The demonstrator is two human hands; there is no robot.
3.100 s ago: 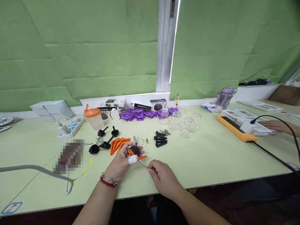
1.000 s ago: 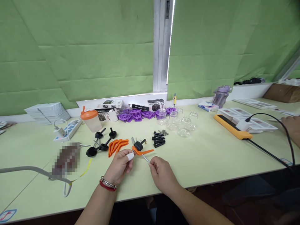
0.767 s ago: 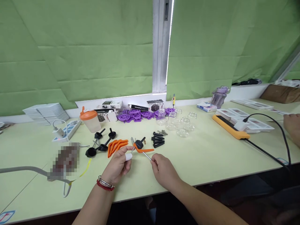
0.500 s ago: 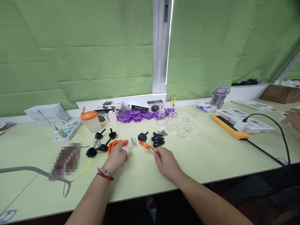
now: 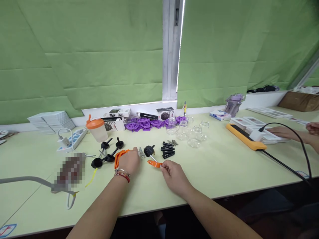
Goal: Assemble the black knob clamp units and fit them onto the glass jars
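My right hand [image 5: 175,176] pinches an orange handle-shaped piece [image 5: 154,163] at its right end. Just beyond it lies a black round part [image 5: 149,151] with a short stem, and a thin silver rod [image 5: 153,158] runs from this part toward the orange piece. My left hand [image 5: 129,161] is palm down beside several silver screws [image 5: 142,153], its fingers bent and their tips hidden. Partly under that hand are orange frame-like pieces [image 5: 119,156]. Black tubes [image 5: 167,151] and small springs [image 5: 173,142] lie to the right.
Black cup-shaped parts [image 5: 109,157] with stems lie left, near an orange-lidded shaker [image 5: 96,129]. Purple pieces [image 5: 143,123] and clear cups [image 5: 194,142] are behind. A yellow-black power strip [image 5: 245,137] and another person's hand [image 5: 281,131] are at right.
My left hand has turned over and shifted right toward the screws. The orange piece in my right hand has come slightly nearer, and the black round part has moved nearer and turned.
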